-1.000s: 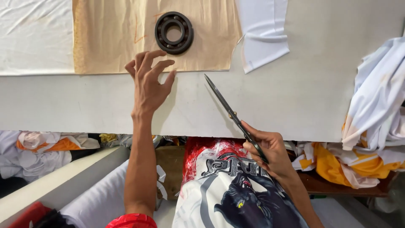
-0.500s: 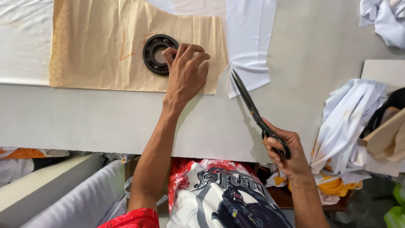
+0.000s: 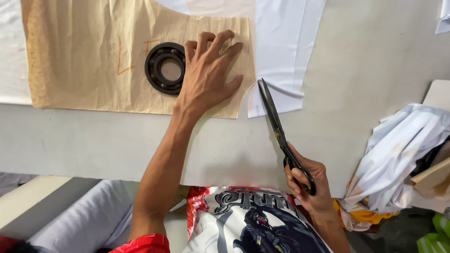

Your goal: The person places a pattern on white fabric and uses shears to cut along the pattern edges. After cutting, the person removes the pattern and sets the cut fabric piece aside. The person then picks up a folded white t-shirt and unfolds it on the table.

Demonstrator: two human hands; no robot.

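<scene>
Your path lay open across the grey table at upper right; the fabric heap blocked the right edge.

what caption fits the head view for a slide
Left hand flat on tan paper beside a black ring; right hand holds closed scissors.

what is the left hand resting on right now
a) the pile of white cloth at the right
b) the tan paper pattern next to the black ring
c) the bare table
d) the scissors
b: the left hand lies flat on the tan paper pattern, just right of the black ring, while the right hand holds the scissors.
</scene>
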